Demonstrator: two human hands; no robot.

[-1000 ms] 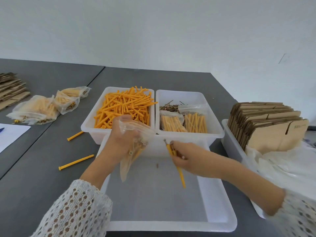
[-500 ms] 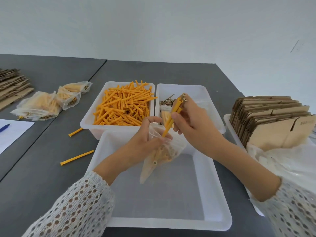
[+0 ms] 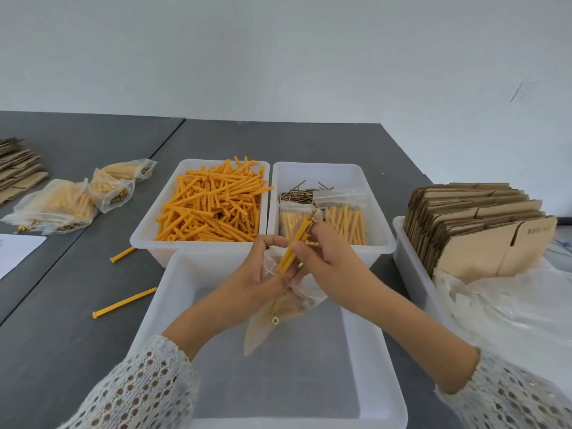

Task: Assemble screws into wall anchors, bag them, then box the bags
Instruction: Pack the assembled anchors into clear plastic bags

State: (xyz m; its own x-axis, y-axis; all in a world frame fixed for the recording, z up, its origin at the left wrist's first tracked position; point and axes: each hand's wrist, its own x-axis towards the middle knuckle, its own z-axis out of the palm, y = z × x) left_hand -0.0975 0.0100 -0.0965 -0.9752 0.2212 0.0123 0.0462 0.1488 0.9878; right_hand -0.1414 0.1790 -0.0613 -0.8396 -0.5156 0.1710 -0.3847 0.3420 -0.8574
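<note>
The left hand [image 3: 260,283] holds a clear plastic bag [image 3: 278,317] open at its top. The right hand [image 3: 328,261] pinches orange wall anchors [image 3: 292,249] just above the left hand. They stand slanted, screw heads up and away, tips down in the bag's mouth.

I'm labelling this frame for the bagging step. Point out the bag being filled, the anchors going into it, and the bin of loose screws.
bag [image 3: 280,317], head view, its clear lower body.
anchors [image 3: 291,252], head view, mid-shaft of the orange bundle.
bin of loose screws [image 3: 325,171], head view, its far inner wall.
</note>
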